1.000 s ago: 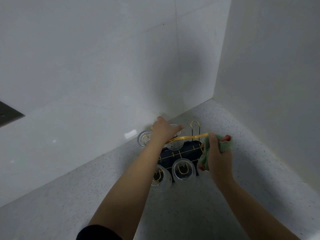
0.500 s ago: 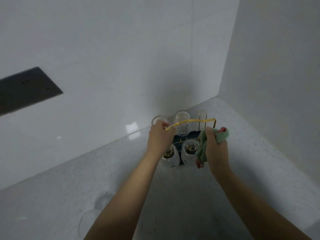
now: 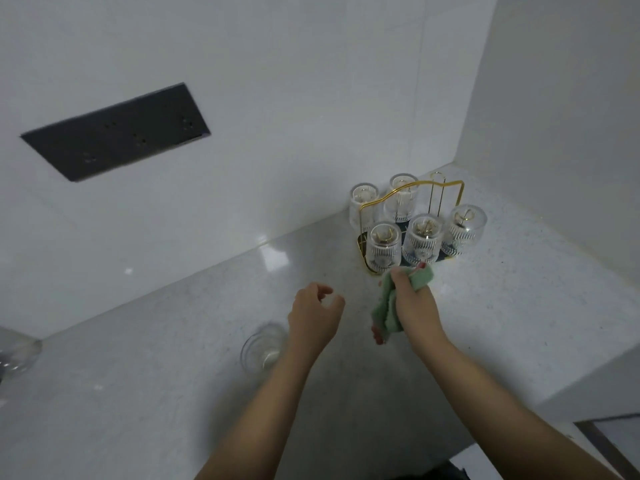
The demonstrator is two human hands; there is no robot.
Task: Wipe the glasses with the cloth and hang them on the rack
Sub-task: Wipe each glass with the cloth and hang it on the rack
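A gold wire rack (image 3: 412, 188) with a dark base stands in the counter's far corner. Several ribbed clear glasses hang upside down on its pegs, one at the front left (image 3: 384, 245); one back peg (image 3: 437, 194) is bare. My right hand (image 3: 414, 303) grips a crumpled green cloth (image 3: 386, 311) just in front of the rack. My left hand (image 3: 315, 317) hovers empty with loosely curled fingers, left of the cloth. A clear glass (image 3: 261, 348) stands upright on the counter right beside my left wrist, partly hidden by it.
The speckled white counter (image 3: 173, 393) is bounded by white tiled walls at the back and right. A dark socket panel (image 3: 117, 131) sits on the back wall. A clear glass object (image 3: 17, 355) shows at the far left edge. The counter's front edge drops off at lower right.
My left hand has let go of the rack's handle and drawn back toward me. My right hand with the cloth has pulled back too. The view has widened, showing the loose glass.
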